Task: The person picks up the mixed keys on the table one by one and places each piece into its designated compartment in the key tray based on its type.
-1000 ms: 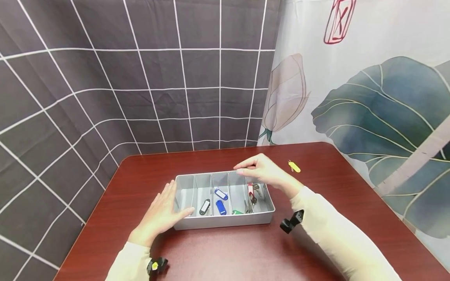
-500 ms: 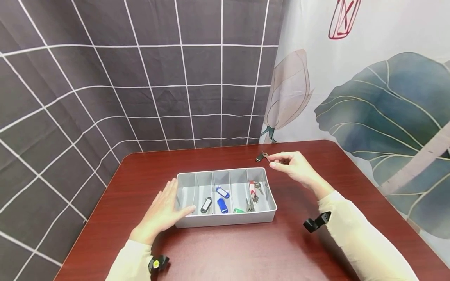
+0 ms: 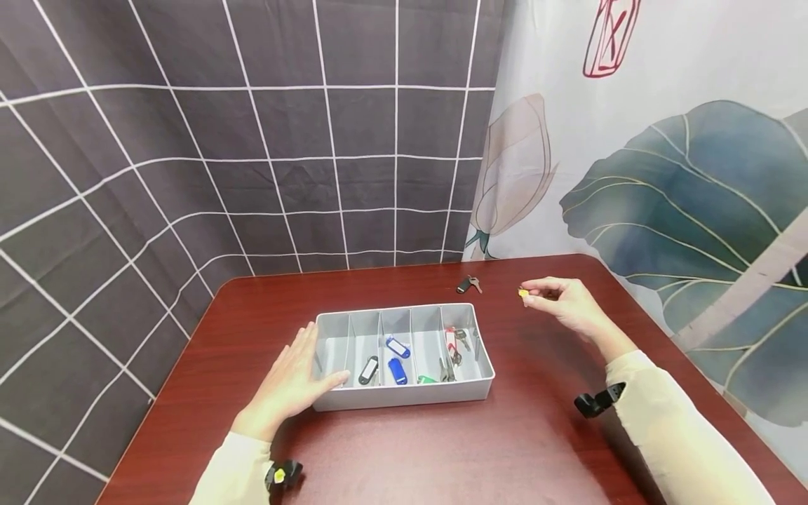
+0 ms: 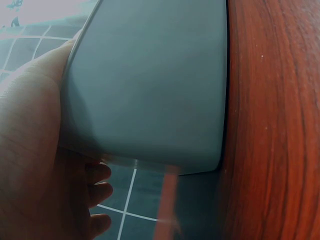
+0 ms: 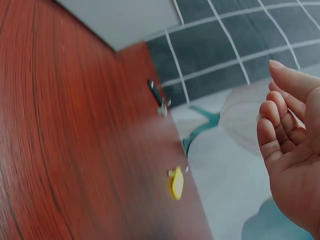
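My left hand rests along the left end of the grey divided tray, thumb over the front rim and fingers along the side wall. In the left wrist view that hand lies against the tray's outer wall. My right hand hovers over the table's right side, its fingertips overlapping a yellow key tag in the head view. From the right wrist, the fingers look loosely bent and hold nothing, and the yellow key tag lies apart on the table.
A black key tag with a key lies behind the tray. Inside the compartments are another black tag, blue tags, a green tag and a red tag with keys. Curtains stand behind the table.
My right hand has moved right from above the tray, past the black key tag, to the yellow one. The black key tag behind the tray has come into view. My left hand stays put.
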